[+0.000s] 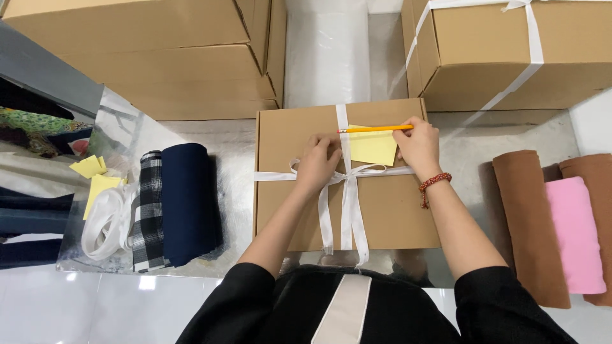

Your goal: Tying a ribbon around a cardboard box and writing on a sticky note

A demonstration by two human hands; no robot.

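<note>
**Both hands on a ribboned box, a pencil over a yellow note**

At the far left, yellow paper slips [95, 175] lie by a coil of white ribbon [108, 223]. Just beside it lie a black-and-white checked cloth roll [150, 210] and a dark blue cloth roll [188, 200], touching each other. Behind them stand stacked cardboard boxes [159, 57].

In the middle sits a flat cardboard box [287, 204] tied crosswise with a white ribbon [347, 210] and bow. The left hand [317, 167] lies on the lid with fingers curled, pressing on the ribbon near the knot; whether it pinches the ribbon cannot be told. A yellow note [371, 148] lies on the lid just right of the ribbon. The right hand [417, 145], with a red bead bracelet [433, 183] at the wrist, is closed around an orange pencil [373, 129] held level over the note's top edge.

Behind, at right, stands another ribboned carton [497, 57]. At the far right lie brown cloth rolls [529, 223] and a pink one [574, 236].
</note>
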